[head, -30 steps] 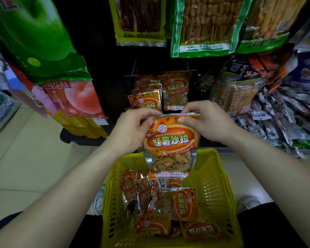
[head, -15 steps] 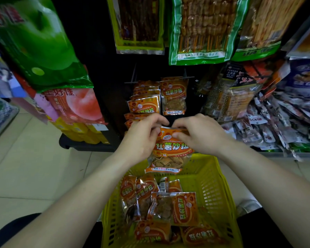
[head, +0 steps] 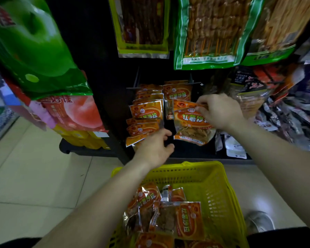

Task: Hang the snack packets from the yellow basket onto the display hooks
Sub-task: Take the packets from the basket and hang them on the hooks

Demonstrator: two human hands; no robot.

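Snack packets (head: 175, 221) lay heaped in the yellow basket (head: 220, 185) nearest you. Your left hand (head: 156, 147) hovered loosely curled, holding nothing, by the hung packets (head: 147, 111). Your right hand (head: 220, 111) pinched one packet (head: 191, 122) by its top edge, just below the display hook (head: 195, 83). You likely needed to raise it and square that edge to the hook's tip.

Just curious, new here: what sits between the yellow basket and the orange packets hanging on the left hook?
In the head view, the left hand lies between the yellow basket and the hung packets, close under the lowest ones.
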